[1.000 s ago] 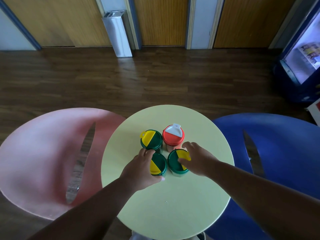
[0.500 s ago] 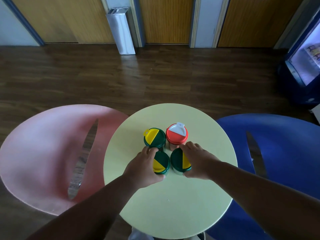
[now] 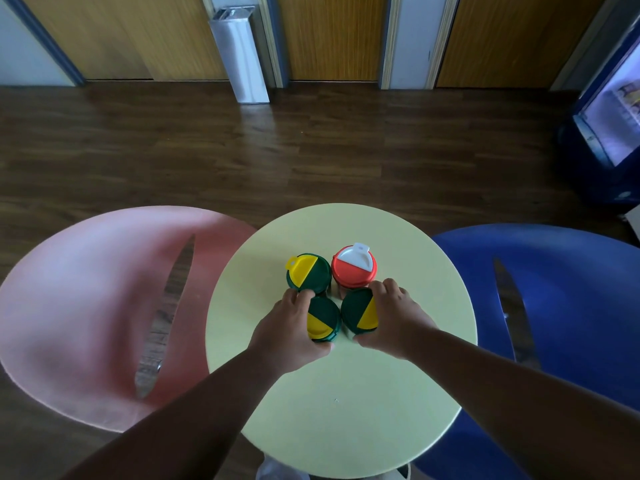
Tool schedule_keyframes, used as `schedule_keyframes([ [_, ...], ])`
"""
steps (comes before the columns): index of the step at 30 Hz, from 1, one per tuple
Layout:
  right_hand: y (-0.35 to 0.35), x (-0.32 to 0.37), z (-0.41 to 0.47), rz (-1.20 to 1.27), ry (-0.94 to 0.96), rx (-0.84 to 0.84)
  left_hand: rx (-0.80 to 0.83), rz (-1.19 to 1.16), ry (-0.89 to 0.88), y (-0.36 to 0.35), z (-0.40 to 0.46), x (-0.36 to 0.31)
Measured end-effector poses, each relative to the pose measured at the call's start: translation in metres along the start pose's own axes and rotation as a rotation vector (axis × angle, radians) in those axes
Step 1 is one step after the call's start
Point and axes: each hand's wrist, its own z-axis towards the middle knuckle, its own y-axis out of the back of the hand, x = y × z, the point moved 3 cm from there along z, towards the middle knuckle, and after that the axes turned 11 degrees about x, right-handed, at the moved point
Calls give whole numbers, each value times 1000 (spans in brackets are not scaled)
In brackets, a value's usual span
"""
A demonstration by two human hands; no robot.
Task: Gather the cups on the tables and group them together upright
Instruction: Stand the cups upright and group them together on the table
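Pink round table (image 3: 86, 306) at 9 o'clock, a long slit through its top showing floor. Pale yellow round table (image 3: 346, 393) at centre, at 6 o'clock from the view's middle, carries all four cups, upright, packed in a tight two-by-two cluster.

Left hand (image 3: 284, 332) comes in from 7 o'clock, fingers and thumb curled round the near-left cup (image 3: 323, 318), green lid with yellow flap; fingertips at the cup's far side, thumb at its near side. Far-left cup (image 3: 308, 273), same green and yellow lid, stands at 12 o'clock of it, just beside the left fingertips; can't tell if they touch it. Near-right cup (image 3: 358, 315), green and yellow lid, stands just beside the near-left one, at its 3 o'clock, a thin gap between the lids. Red-lidded cup (image 3: 353, 266) with white flap at 12 o'clock of the near-right cup, just beside the far-left cup.

Right hand (image 3: 394, 320) comes in from 4 o'clock, wrapped round the near-right cup, fingers over its far edge near the red lid, thumb on the near side.

Blue round table (image 3: 571, 306) at 3 o'clock, also slit. Dark wood floor (image 3: 311, 161) beyond. Metal bin (image 3: 239, 53) at 11 o'clock against wooden doors (image 3: 332, 32). Lit blue cabinet (image 3: 609, 126) at 2 o'clock.
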Motion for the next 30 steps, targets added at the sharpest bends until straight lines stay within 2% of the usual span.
schedule_keyframes([
  [15,4,-3,-1,-81,62,33,-16,-16,-19,-3,-1,-1],
  [30,5,-6,-2,1,24,3,-51,-12,-30,-6,-4,-6],
])
